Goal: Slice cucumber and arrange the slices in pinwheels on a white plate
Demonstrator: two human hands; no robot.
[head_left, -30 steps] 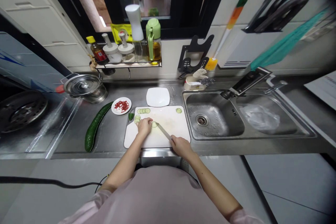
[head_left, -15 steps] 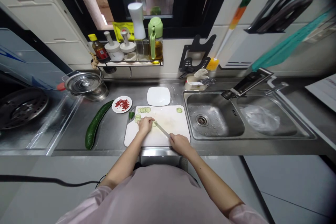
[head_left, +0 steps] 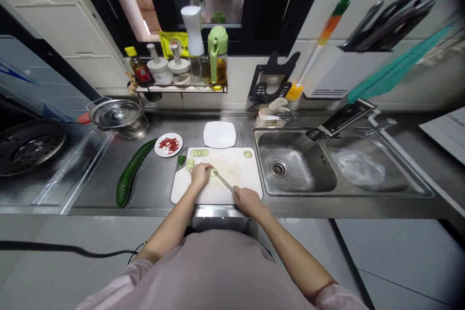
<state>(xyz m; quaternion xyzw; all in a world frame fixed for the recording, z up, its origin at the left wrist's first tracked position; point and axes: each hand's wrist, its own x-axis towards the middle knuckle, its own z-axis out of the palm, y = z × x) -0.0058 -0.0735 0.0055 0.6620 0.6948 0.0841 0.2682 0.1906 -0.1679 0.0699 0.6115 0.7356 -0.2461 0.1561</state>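
the cutting board (head_left: 240, 174) is the landmark, lying on the steel desk (head_left: 156, 189) by its near edge. the left hand (head_left: 199, 174) rests on the board's left half. its fingers are curled down and grasp a short cucumber piece (head_left: 213, 172), of which only the pale cut end shows past the fingertips. the right hand (head_left: 247, 200) sits at the board's near right corner, fingers clenched round the handle of a knife (head_left: 224, 182). the blade slants up and left across the board to meet that cut end.

cut slices (head_left: 199, 153) lie in a row along the board's far left edge, and one stray slice (head_left: 247, 154) sits near its far right corner. left of the board a whole cucumber (head_left: 131, 173) lies on the desk. just beyond the board's far edge are a small plate of chopped red chilli (head_left: 168, 145) and a white square plate (head_left: 219, 134). the sink (head_left: 319, 179) lies to the board's right.

to slice this well, i judge the left fingertips should stay tucked behind the knuckles, so the flat of the blade rides against them (the piece is short, so there is little left to hold). pressing the round piece firmly down would stop it rolling. shifting the hand back evenly before each cut should make new slices match the row, with every stroke carried right through to the board.
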